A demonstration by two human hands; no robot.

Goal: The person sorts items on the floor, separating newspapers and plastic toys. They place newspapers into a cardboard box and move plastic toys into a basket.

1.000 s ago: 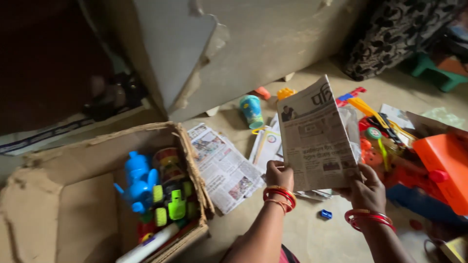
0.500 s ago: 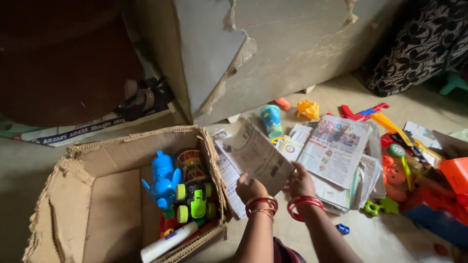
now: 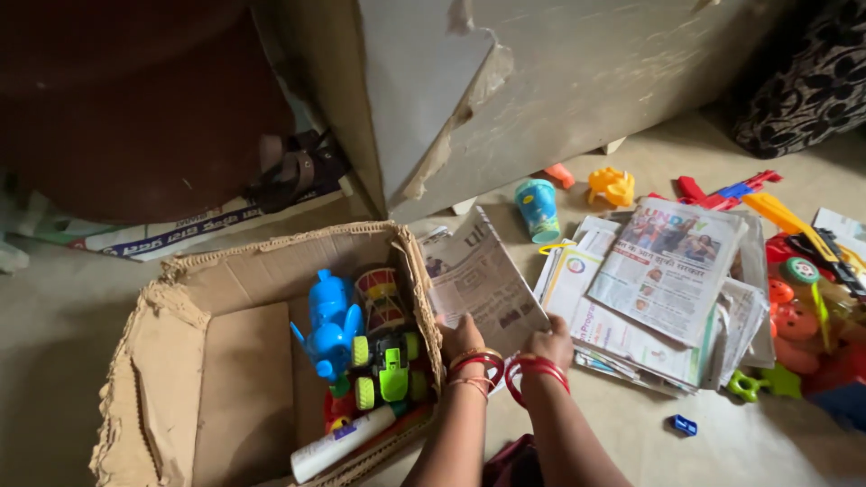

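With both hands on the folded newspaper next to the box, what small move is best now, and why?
Probably lower the folded newspaper flat onto the floor and let go. The left hand and right hand each grip its near edge, and it lies low between the cardboard box and the stack of newspapers, apparently close to the floor.

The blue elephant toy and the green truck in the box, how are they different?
The blue elephant toy is all blue and stands taller; the green truck is lime green and black and sits low. The truck has chunky wheels; the elephant shows ears and a trunk instead. Both are plastic toys, side by side in the cardboard box.
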